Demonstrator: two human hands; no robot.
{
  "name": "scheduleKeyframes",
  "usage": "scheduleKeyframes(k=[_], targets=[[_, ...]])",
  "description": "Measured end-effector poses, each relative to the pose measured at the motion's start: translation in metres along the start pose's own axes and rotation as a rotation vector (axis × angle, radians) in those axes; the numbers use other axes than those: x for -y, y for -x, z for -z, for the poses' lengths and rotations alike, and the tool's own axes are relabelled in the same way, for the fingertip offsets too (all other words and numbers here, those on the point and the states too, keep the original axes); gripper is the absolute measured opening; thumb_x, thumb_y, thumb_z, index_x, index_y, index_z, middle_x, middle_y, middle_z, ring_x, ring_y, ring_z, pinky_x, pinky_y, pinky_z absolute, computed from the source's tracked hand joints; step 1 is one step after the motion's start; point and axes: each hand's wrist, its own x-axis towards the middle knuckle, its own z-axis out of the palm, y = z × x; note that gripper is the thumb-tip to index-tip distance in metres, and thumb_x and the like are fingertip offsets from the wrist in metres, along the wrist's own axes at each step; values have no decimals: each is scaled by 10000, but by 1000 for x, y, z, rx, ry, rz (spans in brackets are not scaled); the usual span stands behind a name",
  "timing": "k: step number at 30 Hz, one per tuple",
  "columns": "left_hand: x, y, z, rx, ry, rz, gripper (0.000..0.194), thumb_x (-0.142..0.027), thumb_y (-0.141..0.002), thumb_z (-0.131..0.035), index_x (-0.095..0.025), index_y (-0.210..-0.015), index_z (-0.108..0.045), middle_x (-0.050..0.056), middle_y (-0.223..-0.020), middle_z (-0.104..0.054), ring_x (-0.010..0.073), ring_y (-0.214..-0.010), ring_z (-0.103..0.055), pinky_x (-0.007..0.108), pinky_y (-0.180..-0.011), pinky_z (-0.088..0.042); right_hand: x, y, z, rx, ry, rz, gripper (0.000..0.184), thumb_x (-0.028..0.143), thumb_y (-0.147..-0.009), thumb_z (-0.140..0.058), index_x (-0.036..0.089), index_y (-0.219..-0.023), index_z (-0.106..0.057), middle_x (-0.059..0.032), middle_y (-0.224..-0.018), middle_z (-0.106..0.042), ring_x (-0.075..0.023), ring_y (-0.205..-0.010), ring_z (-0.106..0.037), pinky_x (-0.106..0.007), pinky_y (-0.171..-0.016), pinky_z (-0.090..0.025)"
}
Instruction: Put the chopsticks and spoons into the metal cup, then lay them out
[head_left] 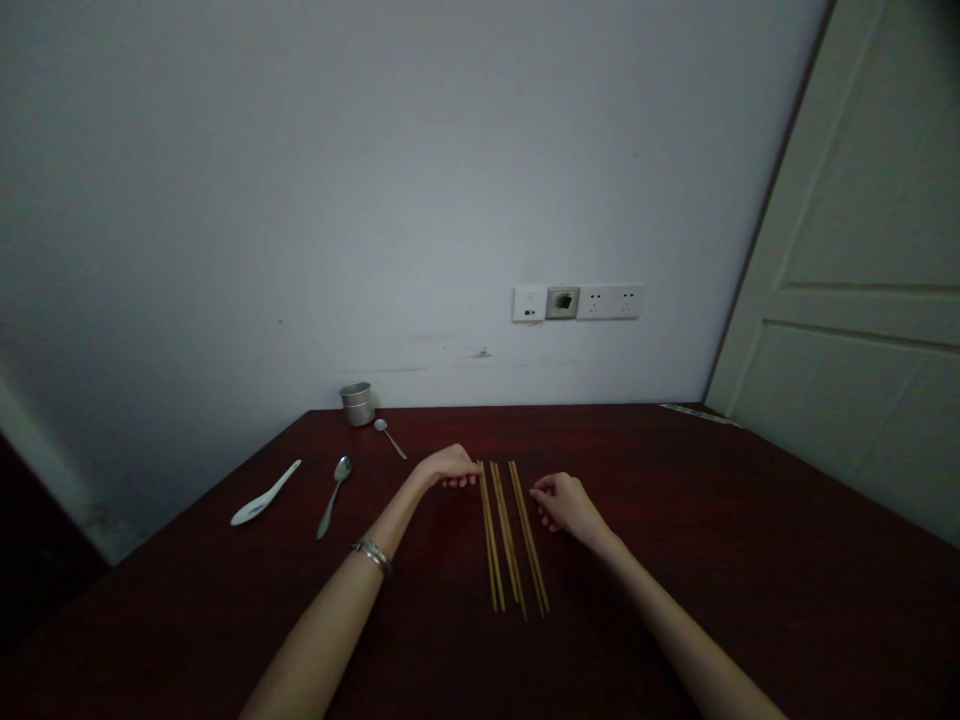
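Several wooden chopsticks (510,535) lie side by side in the middle of a dark red table (675,560), pointing away from me. My left hand (448,466) rests palm down just left of their far ends, its curled fingertips touching the leftmost stick. My right hand (566,503) sits on the right side, fingers curled in a loose pinch at the rightmost stick. A bracelet circles my left wrist.
A white ceramic spoon (264,494) and a metal spoon (334,482) lie at the left. A small metal cup (358,403) stands by the wall with a smaller metal spoon (390,437) beside it. Wall sockets (577,302) and a door (862,330) are behind.
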Motion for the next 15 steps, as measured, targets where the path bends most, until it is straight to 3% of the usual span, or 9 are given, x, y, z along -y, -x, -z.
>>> scheduleKeyframes(k=[5, 10, 15], targets=[[-5, 15, 30, -106, 50, -101, 359, -449, -711, -497, -108, -638, -582, -38, -456, -471, 37, -348, -369, 169, -357, -247, -10, -5, 6, -124, 90, 97, 233, 261, -791, -436, 129, -835, -623, -19, -601, -593, -90, -459, -553, -141, -352, -400], [-6, 51, 79, -309, 162, -177, 358, -444, -736, -469, -109, -740, -595, -22, -503, -515, 44, -367, -390, 168, -366, -268, -10, -6, 5, -159, 11, 160, 267, 292, -766, -446, 132, -846, -644, -35, -644, -620, -117, -534, -572, -154, -386, -412], [28, 85, 129, -518, 130, -78, 285, -375, -730, -490, -107, -732, -588, 2, -553, -557, 48, -388, -426, 158, -359, -276, -10, -8, 4, -201, -99, 212, 294, 343, -729, -482, 135, -844, -655, -45, -652, -638, -150, -569, -589, -187, -408, -436]])
